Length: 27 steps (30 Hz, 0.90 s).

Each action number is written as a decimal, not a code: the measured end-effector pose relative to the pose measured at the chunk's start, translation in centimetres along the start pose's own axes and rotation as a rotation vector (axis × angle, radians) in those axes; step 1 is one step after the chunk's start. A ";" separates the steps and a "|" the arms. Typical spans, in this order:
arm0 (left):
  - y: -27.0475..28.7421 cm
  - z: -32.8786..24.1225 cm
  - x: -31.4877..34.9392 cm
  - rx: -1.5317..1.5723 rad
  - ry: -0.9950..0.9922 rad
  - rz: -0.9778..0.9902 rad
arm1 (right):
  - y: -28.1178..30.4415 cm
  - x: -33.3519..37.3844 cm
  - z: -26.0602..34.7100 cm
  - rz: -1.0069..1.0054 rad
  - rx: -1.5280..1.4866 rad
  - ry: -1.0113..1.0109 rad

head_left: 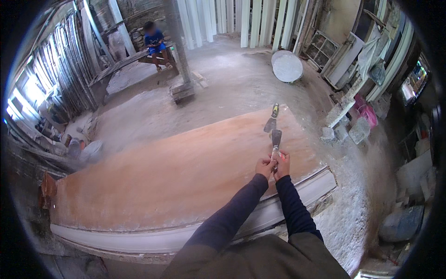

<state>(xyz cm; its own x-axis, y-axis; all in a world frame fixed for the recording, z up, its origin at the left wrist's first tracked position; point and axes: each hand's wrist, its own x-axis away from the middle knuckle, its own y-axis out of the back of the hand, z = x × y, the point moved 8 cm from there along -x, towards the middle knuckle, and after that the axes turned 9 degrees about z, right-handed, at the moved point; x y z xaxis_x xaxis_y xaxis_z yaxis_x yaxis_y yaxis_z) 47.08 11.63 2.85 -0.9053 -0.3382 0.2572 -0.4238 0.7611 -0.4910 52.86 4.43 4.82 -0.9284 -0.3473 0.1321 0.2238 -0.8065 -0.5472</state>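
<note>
Over the right part of a wide brown board-topped table, my two hands meet around one putty knife. Its dark blade points away from me, and its handle is pale with smears. My left hand is closed at the handle's lower end, fingertips pressed against it. My right hand wraps the handle from the other side. Just beyond the blade, a second putty knife with a yellow and black handle lies on the tabletop, its blade toward me. My fingers partly hide the held handle.
A long white moulding runs along the table's near edge. Farther back stand a wooden post and a round white disc. A person sits on a bench. White chunks and a pink bag lie at right.
</note>
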 end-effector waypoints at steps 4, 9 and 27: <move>-2.2 -1.8 -1.3 -0.397 0.024 0.229 | 4.2 -7.3 1.2 0.037 0.161 -0.021; 2.4 -4.0 2.9 -0.433 0.056 0.480 | 7.0 -17.0 2.8 0.155 0.377 0.109; 44.0 -15.8 44.5 -1.677 0.348 -0.570 | -7.2 10.2 -6.3 1.005 1.445 -0.187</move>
<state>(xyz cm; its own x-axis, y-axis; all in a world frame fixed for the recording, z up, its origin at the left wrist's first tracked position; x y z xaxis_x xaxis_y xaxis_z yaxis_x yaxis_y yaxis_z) -11.43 38.78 5.81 -0.5341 -0.7792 0.3279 0.0297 0.3703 0.9284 39.87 9.72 4.88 -0.2607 -0.8892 0.3759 0.7872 0.0295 0.6159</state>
